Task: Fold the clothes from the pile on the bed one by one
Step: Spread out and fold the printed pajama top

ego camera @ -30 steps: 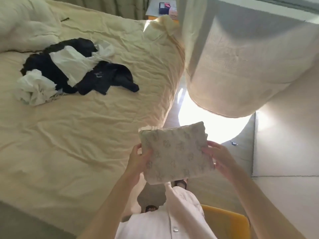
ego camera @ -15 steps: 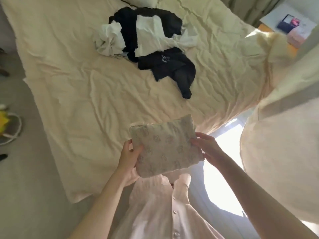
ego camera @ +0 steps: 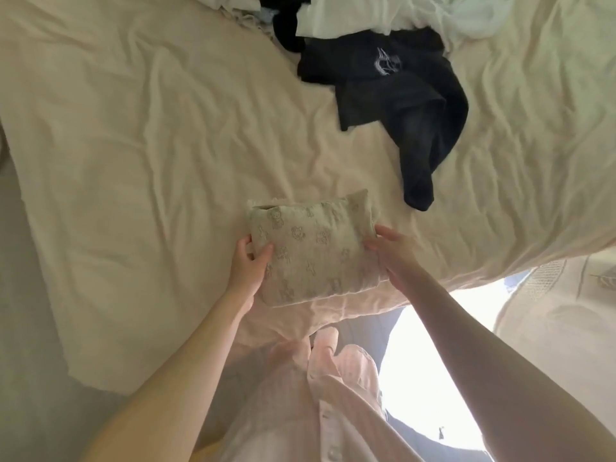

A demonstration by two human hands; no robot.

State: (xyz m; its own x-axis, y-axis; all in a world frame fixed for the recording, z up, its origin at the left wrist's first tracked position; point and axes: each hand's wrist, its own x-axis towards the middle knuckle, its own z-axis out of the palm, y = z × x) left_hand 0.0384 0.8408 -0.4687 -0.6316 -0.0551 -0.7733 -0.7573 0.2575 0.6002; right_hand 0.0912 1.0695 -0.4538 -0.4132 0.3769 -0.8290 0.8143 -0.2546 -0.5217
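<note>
A folded beige garment with a small printed pattern [ego camera: 313,251] is held over the near edge of the bed [ego camera: 133,161]. My left hand [ego camera: 248,268] grips its left edge, thumb on top. My right hand [ego camera: 393,251] holds its right edge, fingers against the side. The pile of unfolded clothes lies further back: a dark garment with a white logo [ego camera: 393,81] trails toward me, and white pieces [ego camera: 366,15] lie behind it at the top of the view.
The cream sheet is wrinkled all over. Grey floor [ego camera: 30,361] shows to the left of the bed. A second pale bed or cover [ego camera: 560,321] stands at the right, with a bright sunlit gap [ego camera: 420,361] between.
The view has swung from the gap between the beds toward the bed. Both hands have carried the folded garment forward over the bed's near edge.
</note>
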